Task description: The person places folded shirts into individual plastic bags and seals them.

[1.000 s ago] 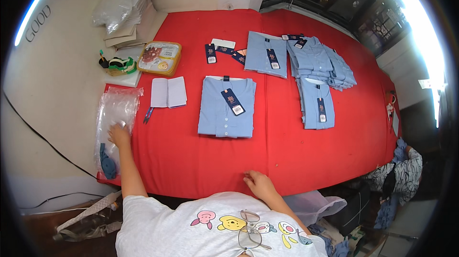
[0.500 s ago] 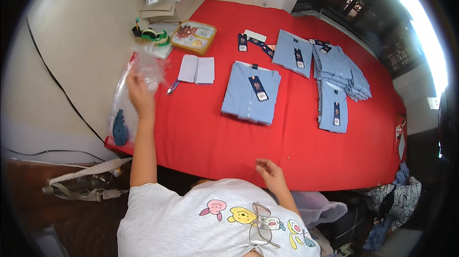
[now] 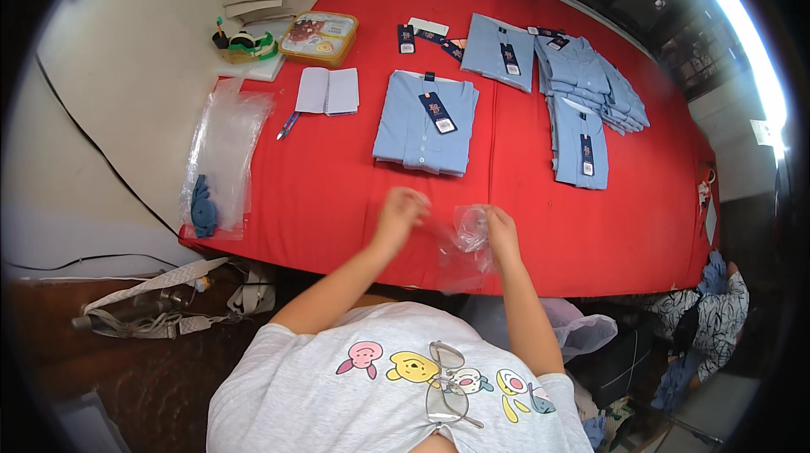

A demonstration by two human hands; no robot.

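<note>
A clear plastic bag (image 3: 460,255) hangs crumpled over the near part of the table. My right hand (image 3: 504,238) is closed on its upper edge, fingers pinched. To the left of the bag is my left hand (image 3: 403,215), raised and smeared by motion; whether its fingers touch the plastic I cannot tell. Just beyond both hands lies a folded light-blue shirt (image 3: 401,137), with a dark hang tag (image 3: 438,113) on its front.
More clear bags (image 3: 224,145) lie at the left edge under a dark blue object (image 3: 202,208). An open notebook (image 3: 327,91), a pen (image 3: 288,126), a plastic box (image 3: 318,38) and a tape dispenser (image 3: 253,46) sit farther back. Stacked blue shirts (image 3: 582,73) are at the right.
My left hand has come from the bags at the left edge to the middle. The right hand has risen and now grips a clear bag. The view has shifted slightly.
</note>
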